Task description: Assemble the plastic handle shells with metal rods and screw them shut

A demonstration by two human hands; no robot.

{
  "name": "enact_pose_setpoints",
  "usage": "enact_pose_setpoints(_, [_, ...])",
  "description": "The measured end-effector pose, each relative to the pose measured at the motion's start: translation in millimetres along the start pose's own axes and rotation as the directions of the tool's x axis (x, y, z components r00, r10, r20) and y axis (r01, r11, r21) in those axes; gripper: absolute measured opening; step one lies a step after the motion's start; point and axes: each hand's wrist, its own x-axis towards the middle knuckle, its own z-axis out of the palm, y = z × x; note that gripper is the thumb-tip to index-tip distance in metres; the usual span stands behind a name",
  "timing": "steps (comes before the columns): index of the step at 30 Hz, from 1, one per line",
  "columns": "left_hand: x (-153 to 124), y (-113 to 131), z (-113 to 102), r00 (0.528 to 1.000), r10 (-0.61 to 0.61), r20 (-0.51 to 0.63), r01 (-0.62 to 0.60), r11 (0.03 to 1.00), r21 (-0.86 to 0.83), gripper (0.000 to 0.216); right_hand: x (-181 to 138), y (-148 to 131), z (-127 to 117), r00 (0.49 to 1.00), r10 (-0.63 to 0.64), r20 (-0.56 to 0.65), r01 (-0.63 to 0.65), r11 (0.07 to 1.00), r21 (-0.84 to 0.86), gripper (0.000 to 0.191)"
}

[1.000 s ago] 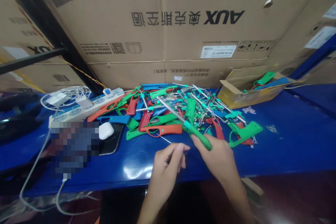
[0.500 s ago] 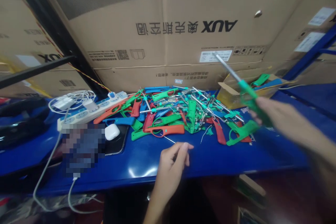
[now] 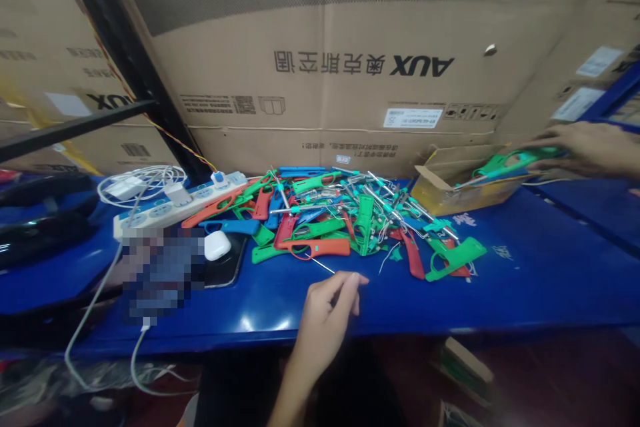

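My right hand reaches over the open cardboard box at the right. Its fingers close round the end of a green gas lighter, whose metal tube points left into the box. My left hand is closed near the table's front edge, thumb against the bent fingers. A thin metal rod runs from its fingers up and left; its other end is hidden by the hand. Beyond lies a heap of lighter parts: an orange handle shell, a green shell, metal tubes and wires.
On the left stand a white power strip with coiled cables, a phone and a white earphone case. A large cardboard carton rises behind the blue table. A black post stands at the left.
My right hand has carried the green gas lighter from above the table's right side, right and away from me, down to the cardboard box. My left hand keeps its pose. The view has shifted slightly.
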Motion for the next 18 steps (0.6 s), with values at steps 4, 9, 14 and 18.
enact_pose_setpoints(4, [-0.9, 0.4, -0.5, 1.0, 0.011, 0.006, -0.011, 1.0, -0.001, 0.04, -20.2, -18.3, 39.4, 0.984, -0.003, 0.18, 0.0, 1.0, 0.017, 0.056])
enact_pose_setpoints(9, [-1.3, 3.2, -0.1, 1.0, 0.007, 0.028, -0.007, 1.0, -0.007, 0.038, -69.1, -69.8, 39.7, 1.0, 0.003, -0.012, -0.002, 0.994, 0.108, 0.047])
enact_pose_setpoints(14, [-1.3, 4.2, 1.4, 0.999, 0.001, 0.034, -0.001, 1.0, 0.0, 0.036, -121.1, -171.2, 6.5, 0.965, -0.226, -0.136, 0.264, 0.848, 0.46, 0.026])
enact_pose_setpoints(18, [-2.1, 3.6, 0.0, 1.0, 0.0, 0.018, 0.0, 1.0, 0.005, 0.036, -180.0, -226.6, 0.0, 0.855, -0.5, 0.138, 0.323, 0.722, 0.612, 0.025])
